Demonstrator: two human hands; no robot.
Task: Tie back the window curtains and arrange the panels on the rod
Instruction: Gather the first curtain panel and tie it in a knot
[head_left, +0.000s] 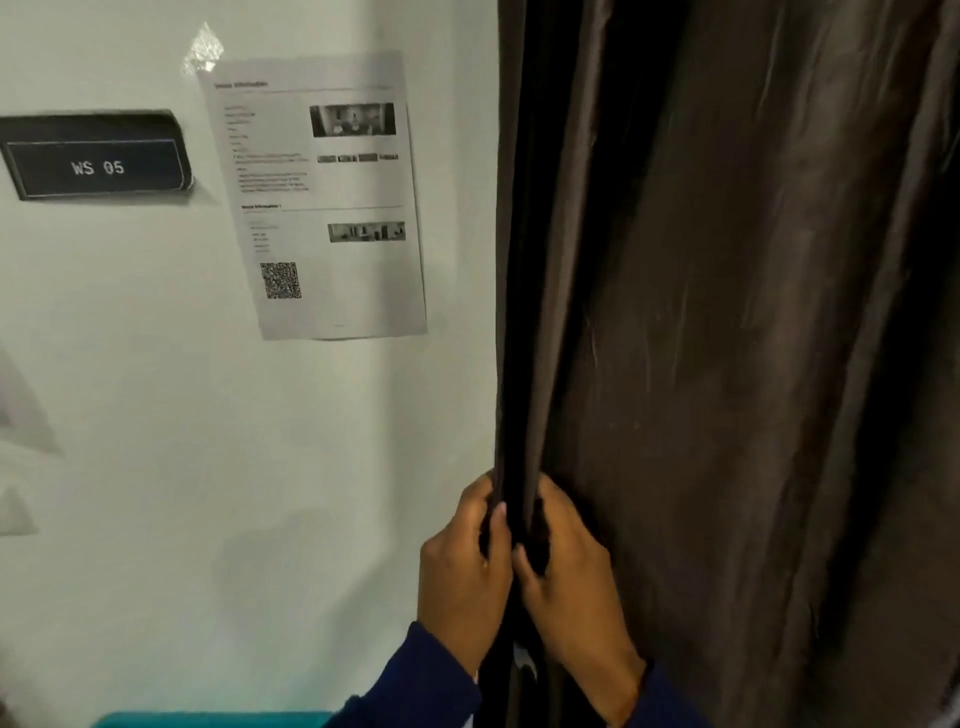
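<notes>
Nearest the camera, two dark blue sleeves rose from the bottom edge, and a strip of teal surface lay to the left of them, cut off by the frame. Above the sleeves, two hands met at the leading edge of one dark brown curtain. The left hand curled its fingers round the gathered edge from the wall side; the right hand gripped the same bunched folds from the other side, thumbs almost touching each other. Both grasps were tight, with the cloth pinched into a narrow rope between them.

The curtain filled everything to the right of its edge, hanging in long vertical pleats and running out of view at top and bottom. Left of that edge stood a pale wall, bare nearest the hands. Farther up it, close beside the curtain, hung one printed sheet with a QR code, held by a piece of tape at its top corner. Farthest left was one dark nameplate reading "WS 05".
</notes>
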